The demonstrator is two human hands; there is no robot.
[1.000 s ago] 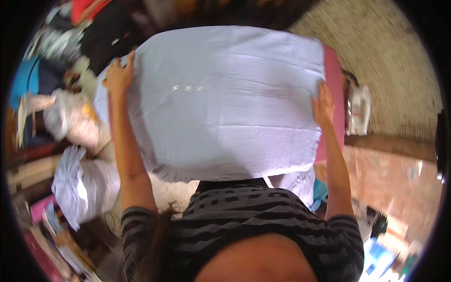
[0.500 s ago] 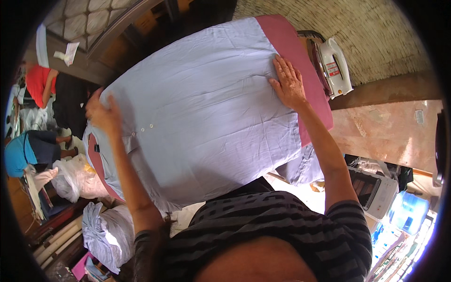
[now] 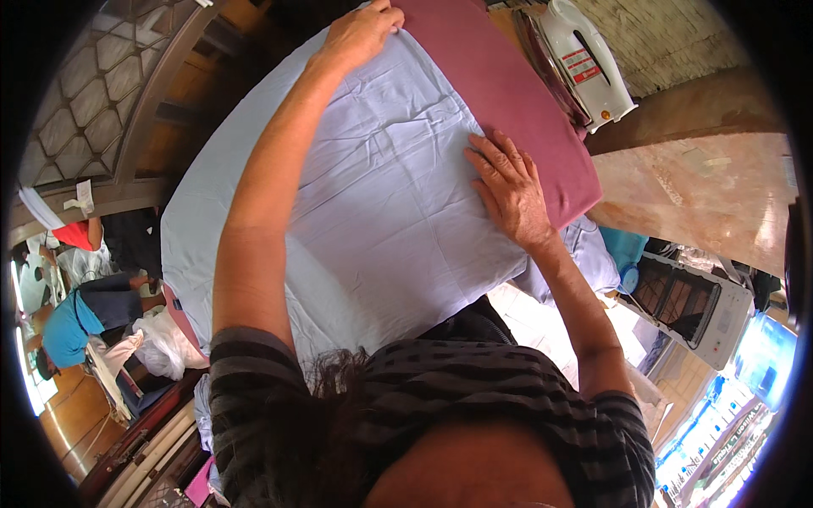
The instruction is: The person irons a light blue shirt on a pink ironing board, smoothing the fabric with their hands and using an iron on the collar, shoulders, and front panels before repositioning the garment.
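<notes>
Board point(image 3: 542, 161): bare maroon along right edge; iron point(image 3: 584, 68) beyond;
Cloth point(image 3: 381, 203): pale blue, creased, across board;
Left hand point(image 3: 360, 35): at cloth's far corner; pinch unclear;
Right hand point(image 3: 514, 188): on cloth's edge; fingers apart.

Diamond-patterned screen point(image 3: 103, 85) — upper left, pale plastic bag point(image 3: 163, 345), white-framed appliance point(image 3: 688, 303) — right.

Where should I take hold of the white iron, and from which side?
Best by its handle, the white bar right of the dark slot, probably coming from the right with the right hand. The iron's metal plate faces left, toward the maroon board, so that approach should keep fingers off it.
</notes>
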